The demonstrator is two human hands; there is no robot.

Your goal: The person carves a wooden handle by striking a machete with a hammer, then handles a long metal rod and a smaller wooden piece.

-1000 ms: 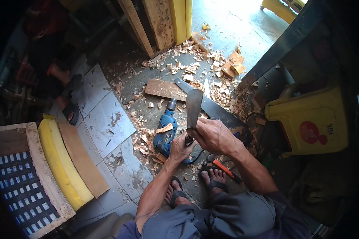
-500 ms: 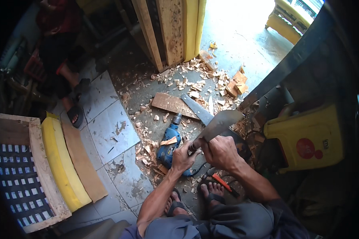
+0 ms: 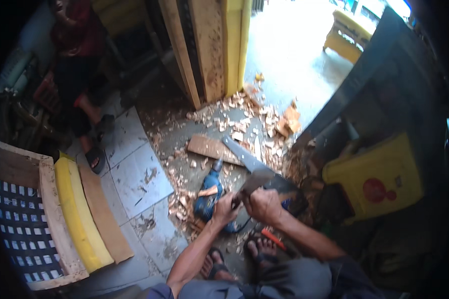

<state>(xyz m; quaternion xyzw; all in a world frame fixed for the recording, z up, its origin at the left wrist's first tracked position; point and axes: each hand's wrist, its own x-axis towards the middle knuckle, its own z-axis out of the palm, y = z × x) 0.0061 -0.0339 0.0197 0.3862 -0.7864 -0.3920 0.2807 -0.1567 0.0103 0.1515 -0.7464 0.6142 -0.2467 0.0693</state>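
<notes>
A broad chopping knife (image 3: 259, 179), its grey blade blurred, is held up in front of me above the floor. My left hand (image 3: 225, 209) is closed round its dark handle. My right hand (image 3: 264, 205) is closed at the base of the blade, against the left hand; its inner fingers are hidden. Below them a blue power drill (image 3: 204, 202) lies on the floor with a wood chip on it. Past the knife, a hand saw (image 3: 247, 155) rests against a wooden board (image 3: 212, 148). A tool with an orange handle (image 3: 273, 238) lies by my right foot.
Wood chips (image 3: 234, 117) litter the floor. A yellow plastic container (image 3: 379, 182) stands at right, beside a dark panel (image 3: 354, 84). At left are a webbed wooden frame (image 3: 52, 209) and yellow foam (image 3: 80, 214). Another person (image 3: 77, 65) is at upper left.
Both hands and the knife have shifted slightly left and down in view, and the blade now looks shorter and more blurred. The view has also tilted a little.
</notes>
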